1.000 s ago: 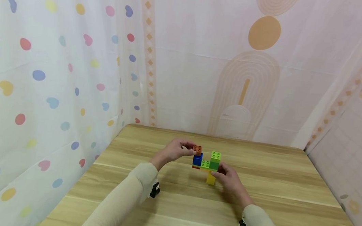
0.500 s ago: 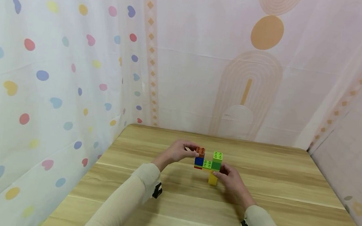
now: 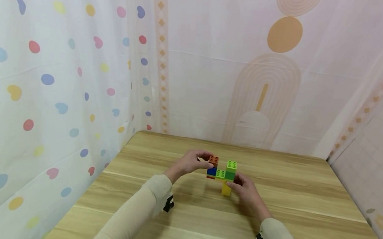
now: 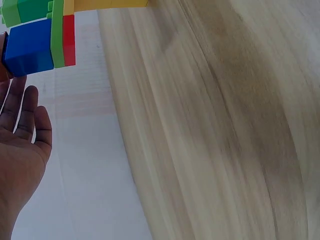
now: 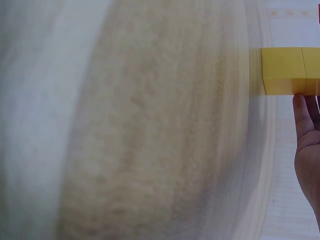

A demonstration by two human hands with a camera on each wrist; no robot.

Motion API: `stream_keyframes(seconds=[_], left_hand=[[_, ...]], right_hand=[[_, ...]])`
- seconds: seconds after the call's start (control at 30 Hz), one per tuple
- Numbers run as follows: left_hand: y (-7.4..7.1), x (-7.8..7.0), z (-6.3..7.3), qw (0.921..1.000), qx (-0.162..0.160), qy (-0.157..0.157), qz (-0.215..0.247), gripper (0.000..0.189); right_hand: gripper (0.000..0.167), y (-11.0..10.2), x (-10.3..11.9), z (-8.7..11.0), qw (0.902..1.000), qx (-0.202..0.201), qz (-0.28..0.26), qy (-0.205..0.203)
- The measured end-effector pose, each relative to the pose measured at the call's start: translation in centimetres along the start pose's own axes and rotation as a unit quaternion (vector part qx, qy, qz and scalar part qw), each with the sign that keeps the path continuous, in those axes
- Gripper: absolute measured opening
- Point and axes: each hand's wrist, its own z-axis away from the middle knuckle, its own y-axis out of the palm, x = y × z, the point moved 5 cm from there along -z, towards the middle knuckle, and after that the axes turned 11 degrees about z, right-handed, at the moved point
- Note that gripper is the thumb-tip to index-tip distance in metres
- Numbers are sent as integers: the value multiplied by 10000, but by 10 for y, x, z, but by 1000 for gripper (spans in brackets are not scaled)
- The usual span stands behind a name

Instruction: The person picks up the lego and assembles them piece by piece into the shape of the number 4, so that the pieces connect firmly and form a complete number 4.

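Note:
A small structure of toy building bricks stands on the table. Its foot is a yellow column (image 3: 226,189), seen as two stacked bricks (image 5: 284,70) in the right wrist view. Across the top lies a lime plate (image 3: 220,174), with a red brick (image 4: 69,40) under its left end. A blue brick (image 3: 212,171) sits on that end, topped by an orange-brown brick (image 3: 213,161). The other end bears a green brick (image 3: 230,175) and a lime brick (image 3: 231,166). My left hand (image 3: 190,162) pinches the orange-brown brick; my right hand (image 3: 246,189) grips the yellow column.
The wooden table (image 3: 186,220) reaches back to a pale patterned curtain (image 3: 199,91). A dotted curtain (image 3: 63,91) hangs along the left side. Black wrist devices (image 3: 169,204) hang below both sleeves.
My left hand has brought the orange-brown brick down flush onto the blue brick, where its top showed before. My right hand keeps its hold. The head view has shifted slightly left.

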Motion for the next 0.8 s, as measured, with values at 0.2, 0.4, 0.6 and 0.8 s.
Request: stream_keyframes(seconds=[0.2, 0.4, 0.6, 0.8], left_hand=[[0, 2, 0, 10000, -22, 0, 7, 44], [0, 3, -2, 10000, 10, -45, -34, 45], [1, 4, -3, 10000, 65, -38, 21, 42], [2, 4, -2, 9999, 70, -15, 113, 41]], right_hand=[[28, 1, -1, 0, 10000, 16, -43, 17], [29, 1, -2, -2, 9997, 51, -234, -11], [30, 1, -2, -2, 9998, 72, -186, -49], [30, 1, 1, 0, 9998, 58, -158, -108]])
